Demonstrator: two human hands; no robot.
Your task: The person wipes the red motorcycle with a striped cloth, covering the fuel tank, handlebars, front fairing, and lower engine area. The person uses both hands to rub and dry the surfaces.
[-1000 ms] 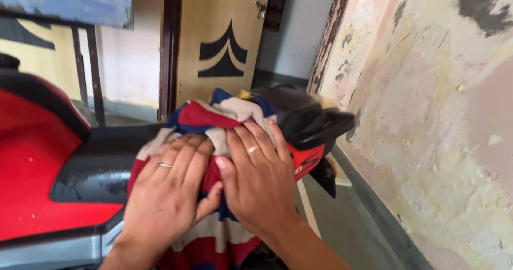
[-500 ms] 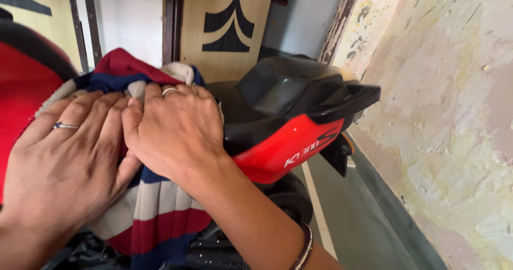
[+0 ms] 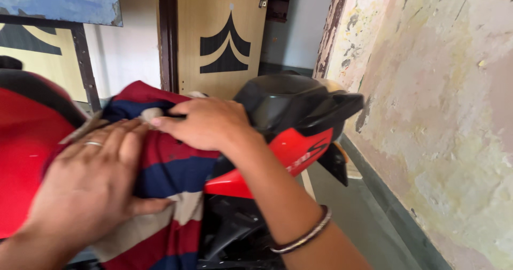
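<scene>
Since half a second ago, my right hand [image 3: 206, 123] slid leftward, pinching the striped cloth [image 3: 171, 168]; left hand [image 3: 88, 187] presses it flat on the red toy motorbike [image 3: 296, 144].

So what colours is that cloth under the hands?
The cloth has broad red, navy blue and cream stripes, seen clearly in the head view.

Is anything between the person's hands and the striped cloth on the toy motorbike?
Nothing visible. The left hand lies flat on the striped cloth, and the right hand presses on its upper folds, over the toy motorbike seat.
</scene>
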